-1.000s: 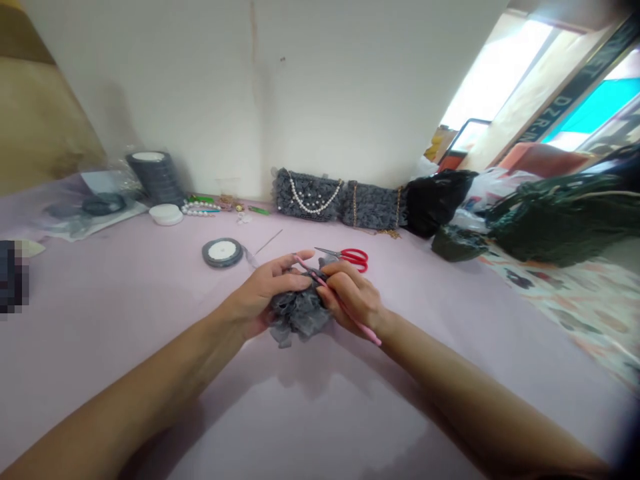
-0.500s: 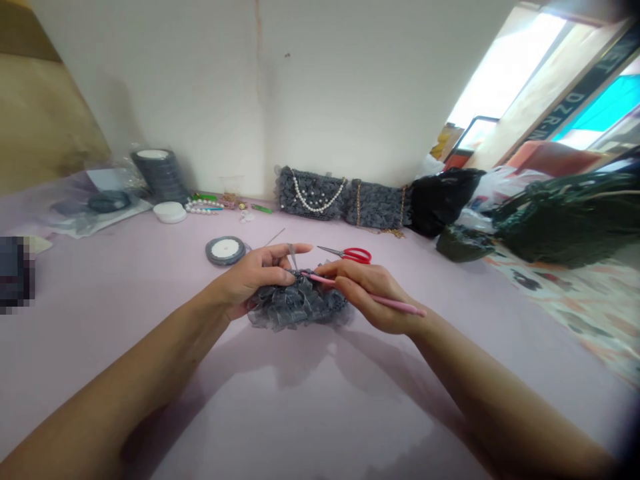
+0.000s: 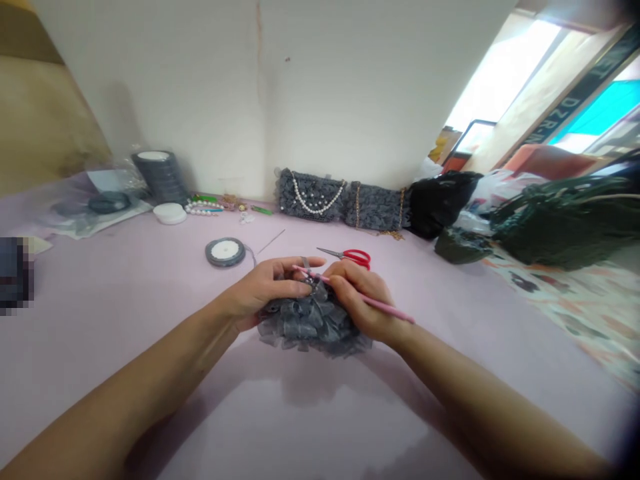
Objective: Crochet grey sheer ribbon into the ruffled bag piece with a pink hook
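Left hand (image 3: 265, 290) curls around the grey ruffled piece (image 3: 310, 323) — right hand (image 3: 363, 300) pinches the pink hook (image 3: 380, 307), tip apparently in the ruffles.

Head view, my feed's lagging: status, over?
Left hand grips grey ruffle piece. Right hand holds pink hook, tip at the ruffles. Scissors lie just behind.

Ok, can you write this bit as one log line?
left hand: holds grey ruffled piece | right hand: holds pink hook | red scissors: lying behind
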`<state>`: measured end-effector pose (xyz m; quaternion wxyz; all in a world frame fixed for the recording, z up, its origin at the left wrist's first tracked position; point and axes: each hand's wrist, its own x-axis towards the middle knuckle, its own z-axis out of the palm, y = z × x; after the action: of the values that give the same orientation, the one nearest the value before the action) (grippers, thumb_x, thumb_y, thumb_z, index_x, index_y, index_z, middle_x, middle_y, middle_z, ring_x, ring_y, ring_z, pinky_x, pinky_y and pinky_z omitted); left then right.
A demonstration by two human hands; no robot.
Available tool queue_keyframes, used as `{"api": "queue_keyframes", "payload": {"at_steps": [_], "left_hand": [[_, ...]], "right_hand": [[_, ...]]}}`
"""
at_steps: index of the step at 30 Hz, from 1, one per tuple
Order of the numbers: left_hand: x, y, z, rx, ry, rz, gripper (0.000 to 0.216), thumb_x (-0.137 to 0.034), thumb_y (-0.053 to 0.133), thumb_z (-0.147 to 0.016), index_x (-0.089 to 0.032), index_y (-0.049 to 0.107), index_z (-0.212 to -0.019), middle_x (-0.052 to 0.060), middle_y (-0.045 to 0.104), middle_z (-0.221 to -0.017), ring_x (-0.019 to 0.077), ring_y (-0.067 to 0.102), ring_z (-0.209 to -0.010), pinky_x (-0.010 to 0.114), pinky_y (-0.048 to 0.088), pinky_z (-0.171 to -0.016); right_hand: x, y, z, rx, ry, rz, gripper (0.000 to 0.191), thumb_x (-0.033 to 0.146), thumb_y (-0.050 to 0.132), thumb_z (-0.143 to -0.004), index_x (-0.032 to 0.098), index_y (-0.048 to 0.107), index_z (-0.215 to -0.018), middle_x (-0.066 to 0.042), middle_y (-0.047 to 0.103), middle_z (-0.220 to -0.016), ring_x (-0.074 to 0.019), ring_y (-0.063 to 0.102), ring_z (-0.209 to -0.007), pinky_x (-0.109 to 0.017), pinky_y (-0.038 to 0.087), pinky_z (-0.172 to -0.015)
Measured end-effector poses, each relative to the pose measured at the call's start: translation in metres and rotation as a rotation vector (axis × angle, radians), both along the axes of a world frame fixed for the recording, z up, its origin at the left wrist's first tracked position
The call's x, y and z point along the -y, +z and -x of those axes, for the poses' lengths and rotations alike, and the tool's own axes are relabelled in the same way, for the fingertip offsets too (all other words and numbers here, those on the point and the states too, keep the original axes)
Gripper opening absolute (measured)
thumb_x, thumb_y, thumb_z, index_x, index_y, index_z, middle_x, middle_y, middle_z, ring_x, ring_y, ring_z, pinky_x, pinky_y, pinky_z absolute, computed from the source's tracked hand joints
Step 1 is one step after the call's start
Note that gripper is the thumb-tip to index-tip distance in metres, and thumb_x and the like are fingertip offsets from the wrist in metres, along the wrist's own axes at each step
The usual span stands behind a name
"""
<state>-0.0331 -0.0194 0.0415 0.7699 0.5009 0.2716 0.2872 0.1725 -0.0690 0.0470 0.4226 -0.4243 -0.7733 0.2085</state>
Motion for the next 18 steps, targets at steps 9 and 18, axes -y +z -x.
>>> {"api": "queue_keyframes", "payload": {"at_steps": [9, 18], "left_hand": [[-0.014, 0.000, 0.008, -0.273, 0.298, -0.559, 0.032, -0.048, 0.068, -0.083, -0.020, 0.079, -0.094, 0.008, 0.071, -0.113, 0.0249, 0.058, -0.113, 0.033, 0.040, -0.101], [0.020, -0.004, -0.021, -0.088, 0.313, -0.360, 0.084, -0.025, 0.075, -0.077, -0.017, 0.036, -0.150, 0.000, 0.067, -0.087, 0.0150, 0.062, -0.086, 0.026, 0.045, -0.083]], "right_hand": [[-0.002, -0.001, 0.005, -0.007, -0.116, 0.005, 0.031, 0.033, 0.047, -0.096, 0.020, 0.045, -0.068, 0.003, 0.044, -0.059, -0.0101, 0.041, -0.055, -0.022, 0.033, -0.049], [-0.003, -0.023, 0.012, 0.430, -0.246, -0.538, 0.029, 0.025, 0.046, -0.099, 0.023, 0.036, -0.072, 0.004, 0.044, -0.059, -0.0114, 0.034, -0.048, -0.028, 0.023, -0.047]]}}
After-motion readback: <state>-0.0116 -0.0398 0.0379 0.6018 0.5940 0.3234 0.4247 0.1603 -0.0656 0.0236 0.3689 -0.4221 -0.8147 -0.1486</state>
